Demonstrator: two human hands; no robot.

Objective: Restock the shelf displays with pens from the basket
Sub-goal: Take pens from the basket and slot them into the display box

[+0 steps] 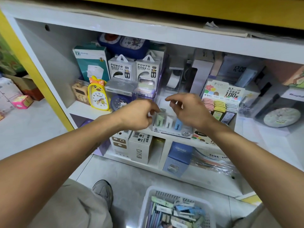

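The pens lie heaped in the white basket [176, 209] on the floor below me, while green, white and blue packs stand in the clear display box [171, 124] on the shelf [85, 107]. My left hand [138, 115] pinches the top of the green pack [159, 118] in its grip. My right hand [187, 109] hovers just above the box, fingers loosely curled and holding nothing, with a yellow duck clock [98, 94] off to the left.

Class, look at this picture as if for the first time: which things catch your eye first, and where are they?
Two bare arms reach in, the left hand and right hand meeting over a small display box on the middle shelf. Left of them stands a yellow duck clock. On the floor below sits a white basket of pens.
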